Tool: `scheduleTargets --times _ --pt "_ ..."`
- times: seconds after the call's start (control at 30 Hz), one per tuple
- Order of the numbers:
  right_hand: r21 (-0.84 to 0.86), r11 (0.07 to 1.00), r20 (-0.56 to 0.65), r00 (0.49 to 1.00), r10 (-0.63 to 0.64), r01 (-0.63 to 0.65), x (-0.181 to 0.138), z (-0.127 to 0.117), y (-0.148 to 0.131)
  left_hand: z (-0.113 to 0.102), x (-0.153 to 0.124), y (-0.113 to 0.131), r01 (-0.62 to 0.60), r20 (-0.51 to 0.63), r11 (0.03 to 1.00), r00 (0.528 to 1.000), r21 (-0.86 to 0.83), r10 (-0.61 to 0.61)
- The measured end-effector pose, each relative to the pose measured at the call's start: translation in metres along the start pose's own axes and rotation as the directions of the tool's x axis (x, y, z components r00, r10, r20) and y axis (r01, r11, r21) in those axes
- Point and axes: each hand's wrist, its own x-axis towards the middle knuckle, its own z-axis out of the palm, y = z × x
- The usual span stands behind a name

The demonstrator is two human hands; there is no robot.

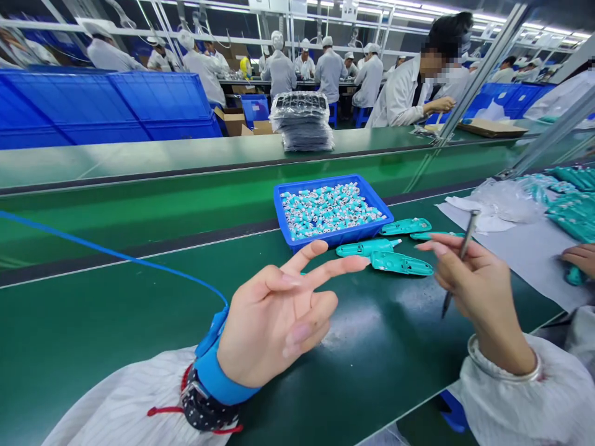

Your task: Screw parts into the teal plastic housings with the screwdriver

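Note:
My left hand hovers over the green worktable with fingers spread apart and nothing in it; a blue wrist strap with a blue cord wraps that wrist. My right hand is closed round a thin metal tool, tweezers or a pick, held like a pen with its tip pointing down. Several teal plastic shell pieces lie on the table between the two hands. Just beyond them stands a blue tray full of small teal and white parts.
A grey mat at the right carries a plastic bag and more teal shells; another person's hand rests there. A green conveyor runs beyond the tray, with a stack of bagged black trays and blue crates. Workers in white coats stand behind.

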Motion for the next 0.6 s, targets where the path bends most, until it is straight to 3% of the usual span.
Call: scheduleTargets --times 0.17,0.27,0.4,0.6 --pt "0.137 0.989 0.334 0.943 0.002 -0.051 -0.036 0.071 -0.037 -0.001 0.000 -0.003 0.039 0.007 0.999 0.999 -0.032 -0.039" --pt "0.127 0.988 0.294 0.949 -0.117 0.083 -0.040 0.091 -0.046 -0.004 -0.001 -0.004 0.044 0.029 0.999 0.999 -0.032 -0.043" --pt "0.120 0.958 0.240 0.929 -0.283 0.261 -0.036 0.091 -0.046 -0.005 -0.003 -0.005 0.026 0.098 0.999 0.995 0.042 -0.030" --pt "0.230 0.951 0.379 0.880 -0.285 0.209 -0.034 0.079 -0.040 -0.006 -0.006 -0.007 0.047 0.196 0.993 0.978 0.111 -0.068"
